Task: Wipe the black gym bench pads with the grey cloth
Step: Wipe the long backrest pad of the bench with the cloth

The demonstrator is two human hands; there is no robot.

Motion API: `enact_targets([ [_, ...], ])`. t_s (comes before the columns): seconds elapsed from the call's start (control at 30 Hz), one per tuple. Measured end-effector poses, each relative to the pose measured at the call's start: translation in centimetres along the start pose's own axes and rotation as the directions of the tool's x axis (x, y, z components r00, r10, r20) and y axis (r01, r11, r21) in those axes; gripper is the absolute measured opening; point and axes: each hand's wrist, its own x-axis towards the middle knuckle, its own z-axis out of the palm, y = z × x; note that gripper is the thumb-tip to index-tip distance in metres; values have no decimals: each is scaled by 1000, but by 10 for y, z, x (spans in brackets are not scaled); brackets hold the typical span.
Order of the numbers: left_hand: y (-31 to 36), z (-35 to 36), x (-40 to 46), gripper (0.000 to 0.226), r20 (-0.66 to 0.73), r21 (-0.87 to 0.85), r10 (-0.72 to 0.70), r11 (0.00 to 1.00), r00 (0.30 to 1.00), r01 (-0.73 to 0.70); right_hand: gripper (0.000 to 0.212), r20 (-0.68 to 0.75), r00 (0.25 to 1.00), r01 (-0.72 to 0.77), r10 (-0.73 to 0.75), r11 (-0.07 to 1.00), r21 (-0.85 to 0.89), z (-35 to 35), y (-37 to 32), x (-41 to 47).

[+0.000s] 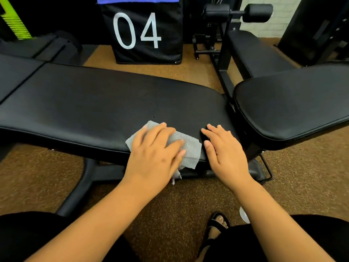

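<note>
Left hand (153, 154) palm down with fingers spread flat, right hand (224, 154) just beside it, palm down, fingers straight, both forearms reaching forward, bare

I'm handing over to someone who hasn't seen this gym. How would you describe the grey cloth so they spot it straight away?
Start at the long black bench pad that runs across the middle of the view, in front of the black box marked 04. At its near edge, the left hand presses flat on the grey cloth, one corner hanging over the edge. It is the only pale, woven thing on the black padding; the right hand beside it lies bare.
</note>
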Motion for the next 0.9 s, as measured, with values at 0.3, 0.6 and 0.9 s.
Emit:
enact_targets([
  [0.3,22,17,-13,48,18,179,35,983,999,-38,47,-57,998,-1,-1,999,-48,2,-1,-1],
  [0.6,-36,12,-32,52,-138,201,197,965,971,-167,48,-36,999,-17,15,998,-56,2,-2,-2],
  [0.9,17,36,-24,53,-95,279,171,950,981,-139,48,-41,999,-9,8,1000,-27,3,0,-2],
])
